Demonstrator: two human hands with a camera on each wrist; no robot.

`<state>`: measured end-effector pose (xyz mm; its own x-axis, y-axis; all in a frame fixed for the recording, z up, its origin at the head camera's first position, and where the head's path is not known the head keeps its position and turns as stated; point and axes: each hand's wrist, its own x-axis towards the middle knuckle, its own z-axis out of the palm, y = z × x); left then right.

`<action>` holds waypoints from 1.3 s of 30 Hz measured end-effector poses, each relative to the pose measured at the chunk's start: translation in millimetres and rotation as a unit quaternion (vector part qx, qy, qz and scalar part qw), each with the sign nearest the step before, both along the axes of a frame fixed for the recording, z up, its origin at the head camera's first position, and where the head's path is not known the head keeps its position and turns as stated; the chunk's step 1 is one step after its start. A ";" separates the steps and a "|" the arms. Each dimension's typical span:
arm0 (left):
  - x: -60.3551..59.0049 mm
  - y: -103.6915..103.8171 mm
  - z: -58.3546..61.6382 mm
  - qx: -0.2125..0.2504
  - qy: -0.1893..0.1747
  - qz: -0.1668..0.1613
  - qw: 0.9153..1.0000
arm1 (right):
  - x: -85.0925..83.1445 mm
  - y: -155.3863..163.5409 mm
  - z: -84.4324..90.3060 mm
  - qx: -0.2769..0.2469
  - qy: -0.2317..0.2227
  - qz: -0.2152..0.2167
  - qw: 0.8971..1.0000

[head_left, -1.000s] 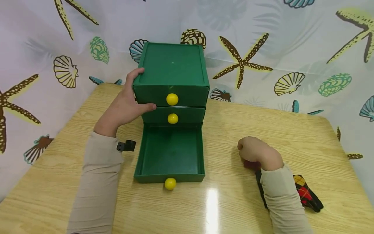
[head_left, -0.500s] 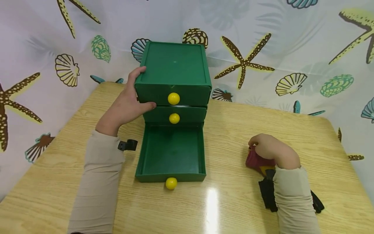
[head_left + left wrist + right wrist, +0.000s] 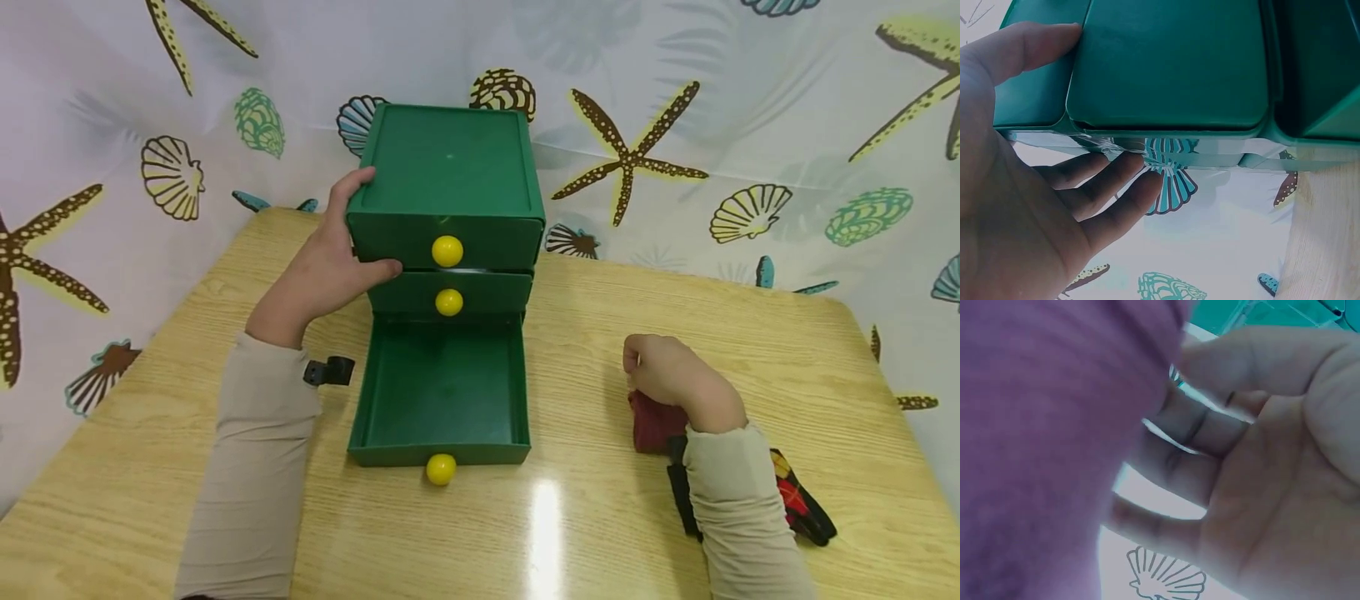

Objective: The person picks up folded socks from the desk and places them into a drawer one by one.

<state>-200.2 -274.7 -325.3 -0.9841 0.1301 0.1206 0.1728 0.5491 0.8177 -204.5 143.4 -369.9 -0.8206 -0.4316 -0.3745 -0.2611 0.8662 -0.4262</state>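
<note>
A green drawer cabinet (image 3: 453, 162) with yellow round knobs stands on the table. Its bottom drawer (image 3: 442, 400) is pulled out, with nothing inside. My left hand (image 3: 318, 275) grips the cabinet's left front corner, thumb across the front and index fingertip on the top edge. In the left wrist view the other fingers (image 3: 1113, 190) lie along its side. To the right of the drawer, my right hand (image 3: 675, 375) pinches a maroon sock (image 3: 656, 423) that hangs below the fingers. Close up, the sock (image 3: 1054, 450) fills the left of the right wrist view and hides the fingertips.
A black, red and yellow checked sock (image 3: 798, 500) lies on the table (image 3: 585, 517) at the right, partly under my right sleeve. Black fabric (image 3: 684, 500) shows left of that sleeve. A shell-and-starfish patterned curtain (image 3: 652, 75) hangs behind the cabinet.
My right hand went right, then came back slightly left and up, with the maroon sock in its fingers. The left hand keeps its hold on the cabinet.
</note>
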 end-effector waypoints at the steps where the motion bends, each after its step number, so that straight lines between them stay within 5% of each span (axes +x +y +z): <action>1: -0.1 0.2 0.2 0.000 0.001 0.000 1.000 | 0.2 0.4 -0.2 -0.001 -0.001 0.000 1.000; 10: -0.1 0.8 -0.5 0.004 -0.002 -0.001 1.000 | 1.9 12.5 -1.5 0.014 -0.051 -0.004 0.999; 39: -1.8 -2.4 -3.3 0.014 0.009 -0.002 1.000 | 1.1 -10.2 -20.1 0.014 -0.047 0.017 0.999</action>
